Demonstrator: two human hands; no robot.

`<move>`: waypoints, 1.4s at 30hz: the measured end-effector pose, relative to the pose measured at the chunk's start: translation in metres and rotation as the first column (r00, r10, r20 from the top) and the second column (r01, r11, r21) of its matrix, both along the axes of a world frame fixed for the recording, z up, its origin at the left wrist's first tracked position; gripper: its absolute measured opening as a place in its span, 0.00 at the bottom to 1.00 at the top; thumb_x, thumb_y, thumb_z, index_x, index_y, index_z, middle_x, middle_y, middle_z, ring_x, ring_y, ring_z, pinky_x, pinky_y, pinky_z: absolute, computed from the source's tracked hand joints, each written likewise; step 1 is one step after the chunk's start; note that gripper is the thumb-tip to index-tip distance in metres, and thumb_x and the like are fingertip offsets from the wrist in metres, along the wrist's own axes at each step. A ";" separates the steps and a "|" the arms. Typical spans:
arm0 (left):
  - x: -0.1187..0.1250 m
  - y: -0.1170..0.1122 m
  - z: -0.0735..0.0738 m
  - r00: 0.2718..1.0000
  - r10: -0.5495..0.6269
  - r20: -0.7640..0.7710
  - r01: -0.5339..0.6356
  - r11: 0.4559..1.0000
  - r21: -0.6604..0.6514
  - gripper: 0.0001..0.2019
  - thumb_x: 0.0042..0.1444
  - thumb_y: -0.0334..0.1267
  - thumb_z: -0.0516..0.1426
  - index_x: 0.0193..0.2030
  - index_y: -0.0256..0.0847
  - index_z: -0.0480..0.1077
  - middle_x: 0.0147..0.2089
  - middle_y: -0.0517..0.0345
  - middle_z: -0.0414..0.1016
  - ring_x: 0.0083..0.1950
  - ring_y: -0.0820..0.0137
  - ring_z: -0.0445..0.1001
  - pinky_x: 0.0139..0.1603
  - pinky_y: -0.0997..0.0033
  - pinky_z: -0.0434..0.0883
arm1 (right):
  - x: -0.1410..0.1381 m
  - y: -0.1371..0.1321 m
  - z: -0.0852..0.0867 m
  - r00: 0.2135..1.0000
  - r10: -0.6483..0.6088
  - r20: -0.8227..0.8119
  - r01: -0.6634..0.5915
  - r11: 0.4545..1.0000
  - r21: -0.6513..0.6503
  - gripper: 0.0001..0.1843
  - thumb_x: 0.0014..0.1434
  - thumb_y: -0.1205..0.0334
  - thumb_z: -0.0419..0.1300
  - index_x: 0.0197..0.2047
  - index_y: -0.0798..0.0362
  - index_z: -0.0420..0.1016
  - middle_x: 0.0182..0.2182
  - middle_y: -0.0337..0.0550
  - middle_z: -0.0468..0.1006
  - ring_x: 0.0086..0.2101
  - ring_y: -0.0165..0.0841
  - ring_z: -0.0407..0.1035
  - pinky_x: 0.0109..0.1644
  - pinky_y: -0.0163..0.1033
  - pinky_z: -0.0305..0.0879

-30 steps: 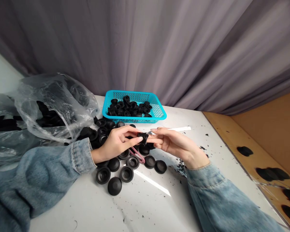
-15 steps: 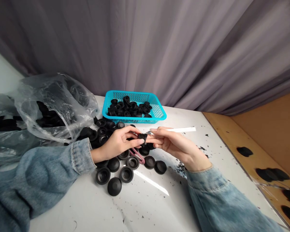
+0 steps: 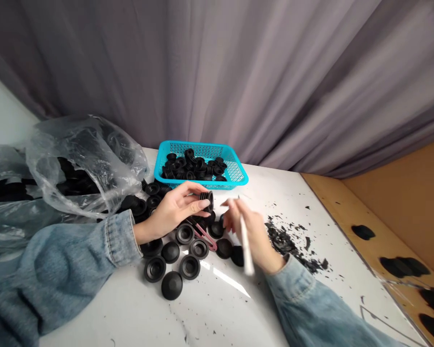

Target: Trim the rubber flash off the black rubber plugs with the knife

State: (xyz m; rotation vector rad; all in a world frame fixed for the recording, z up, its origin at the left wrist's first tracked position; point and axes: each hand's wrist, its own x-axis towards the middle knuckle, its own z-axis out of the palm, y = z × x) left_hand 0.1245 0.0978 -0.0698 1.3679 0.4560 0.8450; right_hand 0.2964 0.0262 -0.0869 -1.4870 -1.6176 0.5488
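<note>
My left hand (image 3: 173,211) pinches a black ribbed rubber plug (image 3: 207,198) between thumb and fingers, its round face turned to the right. Just right of it, my right hand (image 3: 249,226) is closed around a slim white-handled craft knife (image 3: 245,243), smeared by motion. The knife's thin tip points away from me and its handle slants down toward me, apart from the plug. Below my hands lie several loose black plugs (image 3: 190,266), some cup side up and some domed side up. Among them rests a pink tool (image 3: 207,239), partly hidden, perhaps tweezers.
A blue perforated basket (image 3: 202,185) of black plugs stands at the back. Clear plastic bags (image 3: 90,140) with black pieces lie at left. Black trimmings (image 3: 292,243) are heaped by my right wrist. Black discs (image 3: 403,266) lie on the wooden surface at right, and a grey curtain hangs behind.
My right hand has drawn away from the plug, toward me, and the knife has swung from lying sideways to pointing away. My left hand has shifted slightly left with the plug turned.
</note>
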 end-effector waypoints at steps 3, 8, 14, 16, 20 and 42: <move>-0.011 0.003 0.008 0.998 -0.013 -0.062 0.015 0.999 0.032 0.12 0.53 0.36 0.59 0.44 0.39 0.66 0.43 0.55 0.70 0.45 0.68 0.72 0.48 0.65 0.73 | -0.008 -0.006 -0.023 0.985 0.095 0.142 -0.106 0.991 0.075 0.11 0.61 0.54 0.52 0.33 0.52 0.69 0.27 0.43 0.72 0.28 0.32 0.68 0.32 0.36 0.65; -0.027 0.004 0.000 0.990 -0.106 -0.098 0.113 0.991 0.070 0.16 0.50 0.30 0.58 0.47 0.40 0.65 0.50 0.50 0.68 0.52 0.62 0.70 0.54 0.60 0.67 | -0.012 -0.010 -0.036 0.895 0.126 0.427 -0.232 0.951 0.206 0.10 0.63 0.58 0.51 0.41 0.55 0.68 0.35 0.51 0.73 0.34 0.38 0.68 0.34 0.42 0.68; -0.027 0.003 -0.015 0.987 -0.152 -0.049 0.156 0.984 0.085 0.17 0.49 0.29 0.57 0.47 0.40 0.64 0.49 0.51 0.68 0.53 0.61 0.69 0.54 0.61 0.67 | -0.014 -0.011 -0.031 0.818 0.122 0.563 -0.260 0.950 0.173 0.13 0.63 0.60 0.50 0.48 0.55 0.65 0.40 0.54 0.74 0.37 0.42 0.69 0.33 0.44 0.71; -0.026 0.002 -0.015 0.986 -0.156 -0.061 0.161 0.983 0.089 0.18 0.48 0.28 0.57 0.48 0.40 0.64 0.49 0.50 0.68 0.54 0.61 0.69 0.53 0.62 0.68 | -0.015 -0.012 -0.031 0.822 0.110 0.559 -0.248 0.952 0.177 0.13 0.63 0.62 0.49 0.50 0.55 0.64 0.40 0.54 0.74 0.37 0.41 0.69 0.34 0.44 0.71; -0.025 -0.001 -0.015 0.989 -0.113 -0.092 0.122 0.987 0.103 0.16 0.51 0.29 0.57 0.48 0.40 0.62 0.48 0.51 0.68 0.53 0.64 0.70 0.53 0.64 0.68 | -0.013 -0.011 -0.036 0.831 0.126 0.542 -0.271 0.942 0.197 0.16 0.63 0.63 0.50 0.54 0.55 0.61 0.42 0.56 0.74 0.39 0.42 0.70 0.36 0.45 0.71; -0.030 -0.005 -0.016 0.994 0.058 -0.096 -0.030 0.964 0.266 0.17 0.54 0.32 0.57 0.51 0.39 0.61 0.50 0.50 0.69 0.52 0.65 0.69 0.55 0.67 0.67 | -0.004 -0.013 -0.036 0.964 -0.063 -0.258 0.125 0.964 0.233 0.02 0.61 0.64 0.54 0.37 0.51 0.67 0.27 0.37 0.69 0.25 0.29 0.68 0.29 0.36 0.65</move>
